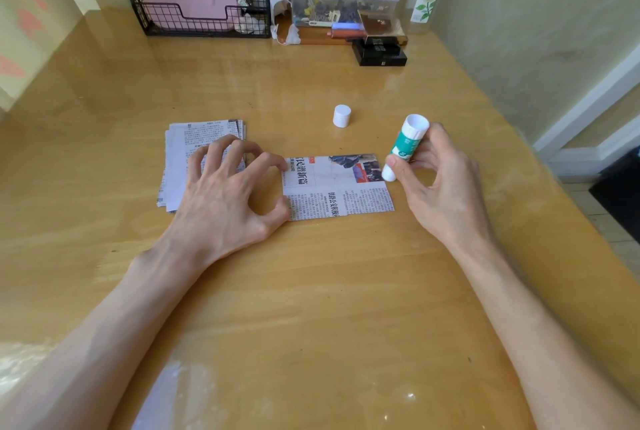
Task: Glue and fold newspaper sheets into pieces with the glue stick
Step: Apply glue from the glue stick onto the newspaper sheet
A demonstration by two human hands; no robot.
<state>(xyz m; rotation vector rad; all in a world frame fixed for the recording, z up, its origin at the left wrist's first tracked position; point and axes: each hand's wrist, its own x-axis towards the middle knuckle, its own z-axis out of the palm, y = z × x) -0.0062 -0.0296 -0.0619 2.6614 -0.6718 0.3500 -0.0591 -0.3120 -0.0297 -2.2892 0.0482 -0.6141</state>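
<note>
Left hand (221,194) covering newspaper stack (194,138), sheet (339,187) edge hidden

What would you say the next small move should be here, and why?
Probably lower the glue stick onto the right edge of the newspaper piece and rub along it. The cap already stands off on the table, the right hand holds the stick tilted with its lower end at that edge, and the left hand presses its fingertips on the piece's left edge.
</note>
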